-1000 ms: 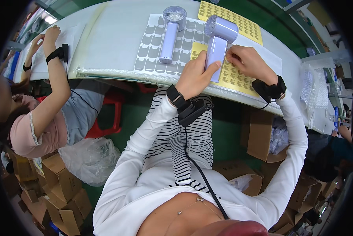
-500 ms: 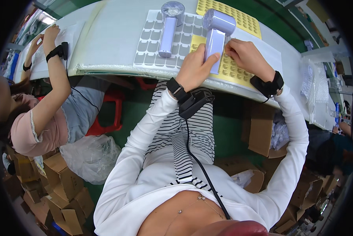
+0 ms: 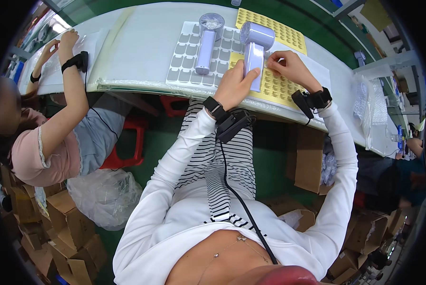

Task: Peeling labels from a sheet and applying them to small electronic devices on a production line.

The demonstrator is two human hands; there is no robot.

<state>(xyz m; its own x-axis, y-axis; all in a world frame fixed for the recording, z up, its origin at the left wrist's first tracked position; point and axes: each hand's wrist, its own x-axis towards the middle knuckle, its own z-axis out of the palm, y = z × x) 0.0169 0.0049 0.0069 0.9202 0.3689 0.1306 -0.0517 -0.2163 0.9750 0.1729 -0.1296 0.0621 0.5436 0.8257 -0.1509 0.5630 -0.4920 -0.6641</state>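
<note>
My left hand [image 3: 235, 86] is closed round the handle of a lavender handheld fan [image 3: 254, 58], thumb along its front, round head tilted up and away. Just right of that handle, my right hand [image 3: 292, 67] has thumb and forefinger pinched together; anything between them is too small to make out. A yellow sticker sheet [image 3: 281, 89] with rows of dark print lies beneath both hands. On a white sheet of grey rounded labels [image 3: 177, 62], to the left, rests a second lavender handheld fan [image 3: 205, 53].
Another yellow sticker sheet [image 3: 289, 35] lies at the back of the white table [image 3: 132, 57]. Bubble wrap [image 3: 370, 102] hangs at the right end. At left a co-worker's raised arms [image 3: 73, 71] reach over the table. Cardboard boxes [image 3: 308, 159] and a plastic bag [image 3: 106, 197] are below.
The view has shifted slightly. My right hand has turned a little, its thumb and forefinger now showing pinched beside the fan's handle. My left hand keeps its hold on the fan.
</note>
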